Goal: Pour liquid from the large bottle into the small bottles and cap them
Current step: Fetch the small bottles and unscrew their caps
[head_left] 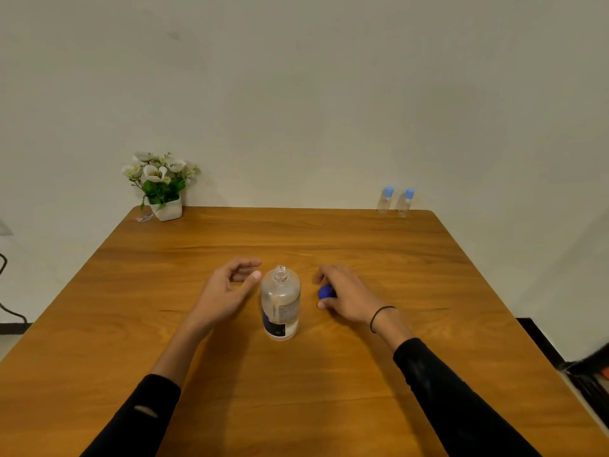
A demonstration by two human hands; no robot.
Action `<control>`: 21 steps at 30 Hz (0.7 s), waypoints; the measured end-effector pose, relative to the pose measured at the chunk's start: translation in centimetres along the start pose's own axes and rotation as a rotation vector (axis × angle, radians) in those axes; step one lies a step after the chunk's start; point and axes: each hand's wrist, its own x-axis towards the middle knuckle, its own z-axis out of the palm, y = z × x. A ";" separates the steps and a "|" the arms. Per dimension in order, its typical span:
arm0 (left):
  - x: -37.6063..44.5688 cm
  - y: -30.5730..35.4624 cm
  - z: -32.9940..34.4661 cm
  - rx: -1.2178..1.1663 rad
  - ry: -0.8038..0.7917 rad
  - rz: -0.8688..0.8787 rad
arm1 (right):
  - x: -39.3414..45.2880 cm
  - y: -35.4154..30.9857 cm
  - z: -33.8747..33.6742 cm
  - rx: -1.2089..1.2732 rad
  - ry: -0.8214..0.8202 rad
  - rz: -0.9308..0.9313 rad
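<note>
A large clear bottle [280, 305] with a dark label stands upright and uncapped at the middle of the wooden table [296, 390]. My left hand [227, 291] hovers just left of its neck, fingers apart, holding nothing. My right hand [346, 296] rests on the table to the right of the bottle, fingers curled around a dark blue cap [326, 291]. Two small clear bottles with light blue caps stand at the far right corner: one on the left [385, 201], one on the right [406, 203].
A white pot of white flowers [161, 183] stands at the table's far left corner, with a small wrapper beside it. A pale wall rises behind the table. A dark cable hangs at the far left; dark objects lie on the floor at the right.
</note>
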 end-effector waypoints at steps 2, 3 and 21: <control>0.9 -0.4 0.0 0.013 -0.017 0.001 | 0.3 0.7 -0.7 0.077 -0.032 0.007; 1.5 -0.5 0.0 0.034 -0.022 0.007 | 0.5 1.1 -1.3 0.119 -0.013 0.015; 13.3 1.2 3.5 0.269 -0.131 0.197 | 18.3 14.8 -8.5 0.268 0.759 0.593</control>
